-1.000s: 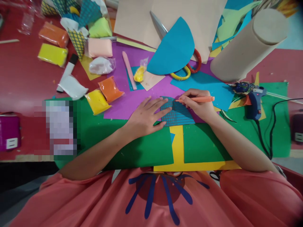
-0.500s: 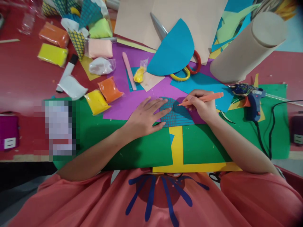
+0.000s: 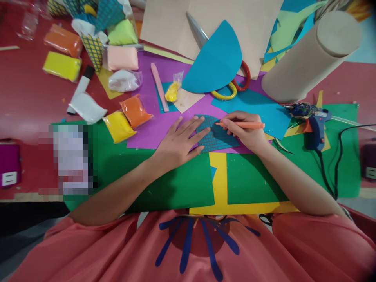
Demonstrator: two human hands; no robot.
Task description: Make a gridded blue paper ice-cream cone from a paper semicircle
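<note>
A blue paper piece (image 3: pixel 216 137) with a drawn grid of lines lies on a purple sheet (image 3: pixel 147 135). Spread flat, my left hand (image 3: pixel 183 141) rests its fingertips on the piece's left part. My right hand (image 3: pixel 245 131) grips an orange marker pen (image 3: pixel 249 125), its tip at the upper middle of the blue piece. Lines cross into squares on the left, while the right part is partly hidden by my right hand. Just beyond lie scissors (image 3: pixel 225 94) with red and yellow handles, partly covered by a blue half-round paper (image 3: pixel 216 58).
A glue gun (image 3: pixel 317 129) with a black cord lies at right, near a tall beige roll (image 3: pixel 305 58). Bagged clay packs, such as an orange one (image 3: pixel 135 111), and decorated paper cones (image 3: pixel 92 49) fill the left. Green sheets (image 3: pixel 176 184) cover the near table.
The orange marker and my right hand have moved slightly left across the gridded piece, which has shifted up a little. My left hand stays flat on it. More cross lines show.
</note>
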